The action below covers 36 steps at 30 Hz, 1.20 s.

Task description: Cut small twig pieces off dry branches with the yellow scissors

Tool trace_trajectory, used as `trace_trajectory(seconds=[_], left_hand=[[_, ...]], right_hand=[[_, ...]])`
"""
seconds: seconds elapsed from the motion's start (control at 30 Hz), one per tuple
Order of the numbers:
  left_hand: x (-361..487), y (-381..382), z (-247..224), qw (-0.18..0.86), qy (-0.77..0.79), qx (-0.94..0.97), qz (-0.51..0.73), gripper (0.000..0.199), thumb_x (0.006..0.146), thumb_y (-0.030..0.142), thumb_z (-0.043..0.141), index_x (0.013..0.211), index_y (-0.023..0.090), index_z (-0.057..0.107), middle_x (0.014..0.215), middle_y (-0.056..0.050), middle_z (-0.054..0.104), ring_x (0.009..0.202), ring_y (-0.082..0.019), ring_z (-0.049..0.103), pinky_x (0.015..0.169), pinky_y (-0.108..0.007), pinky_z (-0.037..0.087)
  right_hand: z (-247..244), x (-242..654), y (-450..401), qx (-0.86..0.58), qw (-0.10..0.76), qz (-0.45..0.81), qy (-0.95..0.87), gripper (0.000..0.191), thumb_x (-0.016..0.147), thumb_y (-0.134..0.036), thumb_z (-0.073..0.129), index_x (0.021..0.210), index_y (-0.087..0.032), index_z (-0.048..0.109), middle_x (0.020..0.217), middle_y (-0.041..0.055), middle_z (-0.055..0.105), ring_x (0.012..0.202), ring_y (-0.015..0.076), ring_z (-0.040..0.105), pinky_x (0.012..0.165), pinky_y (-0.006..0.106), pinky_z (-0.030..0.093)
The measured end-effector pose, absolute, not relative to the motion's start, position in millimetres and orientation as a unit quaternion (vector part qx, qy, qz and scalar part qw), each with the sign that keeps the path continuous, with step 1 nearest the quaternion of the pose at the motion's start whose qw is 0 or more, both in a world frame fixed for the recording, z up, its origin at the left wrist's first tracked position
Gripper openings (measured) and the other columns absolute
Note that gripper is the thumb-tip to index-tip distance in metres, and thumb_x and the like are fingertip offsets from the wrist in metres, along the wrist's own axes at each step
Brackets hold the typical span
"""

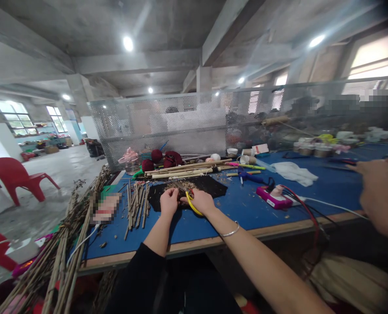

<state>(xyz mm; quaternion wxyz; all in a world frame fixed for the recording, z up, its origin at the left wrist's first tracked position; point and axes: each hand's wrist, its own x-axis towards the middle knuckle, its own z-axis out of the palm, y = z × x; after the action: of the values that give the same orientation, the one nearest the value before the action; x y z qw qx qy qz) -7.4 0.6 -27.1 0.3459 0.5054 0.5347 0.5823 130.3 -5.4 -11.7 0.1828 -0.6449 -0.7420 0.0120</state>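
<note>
My left hand (169,202) is closed in a pinch over the black cloth (216,186); what it holds is too small to make out. Just right of it, my right hand (200,201) grips scissors with yellow handles (194,206), their blades pointing up and left over brown plant scraps (189,186). The two hands are close together. Left of the cloth, cut brown stems (137,205) lie side by side on the blue table (187,224). Longer pale sticks (180,173) lie behind the cloth.
Long dry stalks (63,244) lean at the table's left edge, near a blurred object with a white cable. A purple power strip (274,198) with wires sits at the right. Another person's hands (379,187) work at far right. Dark red yarn balls (172,159) stand before a mesh screen (161,131).
</note>
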Motion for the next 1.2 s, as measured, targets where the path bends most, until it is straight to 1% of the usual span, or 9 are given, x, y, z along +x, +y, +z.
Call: trace_trajectory(seconds=[0.17,0.33,0.4,0.5,0.6,0.73,1.0,1.1,1.2], left_hand=[[-7.9,0.8,-24.9,0.338,0.546,0.489,0.59,0.025,0.073,0.034,0.05,0.075,0.012,0.062,0.061,-0.003,0.059,0.048,-0.009,0.049,0.043,-0.019,0.041],[-10.1,-2.8,-20.6,0.267,0.561,0.532,0.575,0.02,0.072,0.027,0.049,0.068,0.014,0.062,0.06,-0.004,0.061,0.051,-0.01,0.051,0.047,-0.019,0.04],[-10.7,-3.8,-19.8,0.246,0.566,0.548,0.565,0.019,0.072,0.026,0.049,0.068,0.014,0.063,0.061,-0.004,0.062,0.052,-0.011,0.051,0.049,-0.02,0.04],[-11.1,-4.0,-19.6,0.25,0.566,0.556,0.556,0.019,0.071,0.025,0.048,0.072,0.014,0.064,0.064,-0.004,0.064,0.052,-0.011,0.052,0.05,-0.02,0.039],[-11.1,-3.4,-20.1,0.254,0.556,0.562,0.557,0.02,0.072,0.025,0.048,0.072,0.015,0.065,0.066,-0.005,0.065,0.055,-0.012,0.053,0.051,-0.02,0.039],[-11.9,-2.6,-21.1,0.242,0.552,0.57,0.559,0.021,0.072,0.027,0.047,0.071,0.016,0.065,0.067,-0.004,0.066,0.06,-0.013,0.055,0.057,-0.021,0.04],[-13.2,-1.3,-23.8,0.206,0.577,0.575,0.542,0.023,0.073,0.03,0.047,0.065,0.016,0.064,0.062,-0.002,0.063,0.059,-0.013,0.053,0.058,-0.021,0.037],[-12.6,-0.9,-24.8,0.19,0.584,0.573,0.542,0.023,0.074,0.031,0.048,0.067,0.016,0.065,0.065,-0.003,0.064,0.062,-0.014,0.055,0.062,-0.023,0.038],[-13.2,-2.0,-24.3,0.17,0.612,0.56,0.532,0.019,0.073,0.029,0.051,0.072,0.016,0.065,0.07,-0.004,0.064,0.067,-0.015,0.056,0.066,-0.024,0.039]], right_hand=[[-15.1,132.1,-4.3,-0.637,0.195,0.012,-0.745,0.066,0.067,-0.073,0.039,0.099,-0.016,0.049,0.093,0.0116,0.063,0.087,0.0252,0.059,0.07,0.03,0.04],[-18.4,132.3,-3.1,-0.6,0.201,0.005,-0.774,0.066,0.065,-0.072,0.043,0.099,-0.016,0.048,0.096,0.0122,0.06,0.091,0.0244,0.057,0.073,0.03,0.038],[-18.4,132.1,-3.1,-0.594,0.201,0.006,-0.779,0.065,0.066,-0.071,0.044,0.099,-0.015,0.048,0.097,0.0128,0.06,0.094,0.0242,0.056,0.075,0.03,0.037],[-17.3,131.9,-3.9,-0.594,0.195,0.013,-0.78,0.065,0.066,-0.07,0.044,0.1,-0.015,0.048,0.098,0.0128,0.06,0.095,0.024,0.056,0.076,0.029,0.037],[-16.0,132.0,-5.2,-0.601,0.183,0.018,-0.778,0.064,0.067,-0.071,0.041,0.1,-0.016,0.049,0.095,0.0114,0.062,0.091,0.0241,0.058,0.074,0.029,0.038],[-13.8,131.7,-6.0,-0.607,0.174,0.013,-0.775,0.064,0.067,-0.074,0.038,0.096,-0.018,0.052,0.091,0.0104,0.063,0.085,0.0243,0.059,0.07,0.03,0.039],[-11.4,131.0,-5.9,-0.622,0.154,0.014,-0.768,0.064,0.066,-0.075,0.038,0.091,-0.019,0.056,0.089,0.0106,0.064,0.084,0.0239,0.06,0.069,0.029,0.04],[-12.0,131.1,-5.4,-0.631,0.155,0.007,-0.761,0.063,0.066,-0.074,0.037,0.089,-0.019,0.057,0.087,0.0108,0.064,0.083,0.0243,0.06,0.068,0.03,0.041],[-12.5,131.6,-4.4,-0.649,0.174,-0.016,-0.741,0.064,0.066,-0.074,0.037,0.092,-0.019,0.056,0.086,0.0107,0.064,0.082,0.0252,0.06,0.068,0.031,0.04]])
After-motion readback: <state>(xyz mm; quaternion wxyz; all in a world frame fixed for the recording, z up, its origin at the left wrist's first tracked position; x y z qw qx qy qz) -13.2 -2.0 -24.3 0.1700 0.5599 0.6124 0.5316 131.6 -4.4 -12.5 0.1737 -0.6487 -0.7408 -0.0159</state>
